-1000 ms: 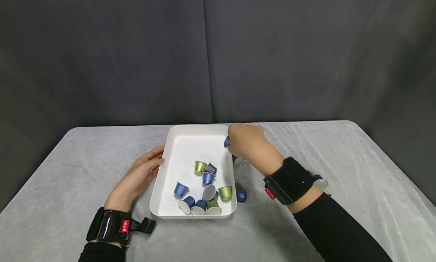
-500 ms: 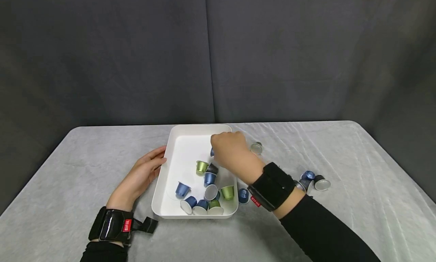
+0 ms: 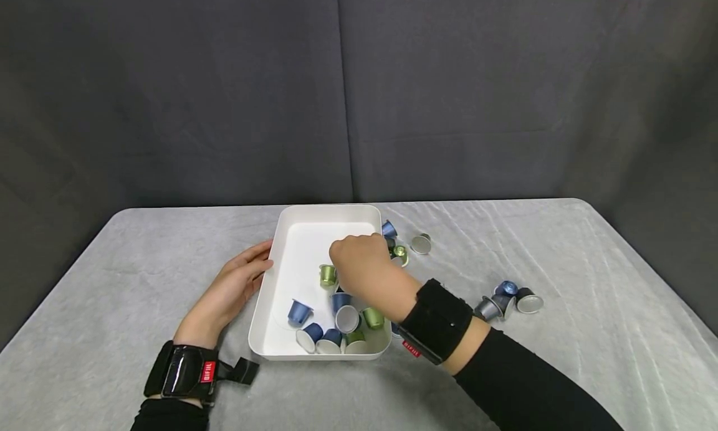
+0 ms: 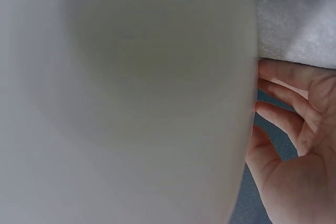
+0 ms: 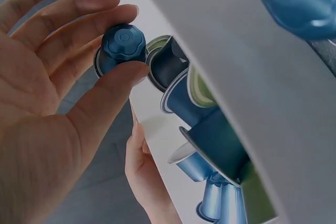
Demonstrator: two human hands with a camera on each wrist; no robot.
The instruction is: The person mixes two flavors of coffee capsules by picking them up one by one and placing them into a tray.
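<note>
Meanwhile right hand (image 3: 359, 266) pinches a blue capsule (image 5: 122, 48) over the white tray (image 3: 291, 244); left hand (image 3: 232, 288) rests flat against it.

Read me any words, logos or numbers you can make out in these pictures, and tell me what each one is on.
Red tag on the left wristband: white vertical lettering, too small to read with certainty.
Red tag on the right wristband: white lettering, too small and tilted to read.
Capsules, white tray, table cloth: no text visible.
Blue capsule pinched in the right hand: embossed pattern only, no lettering.
</note>
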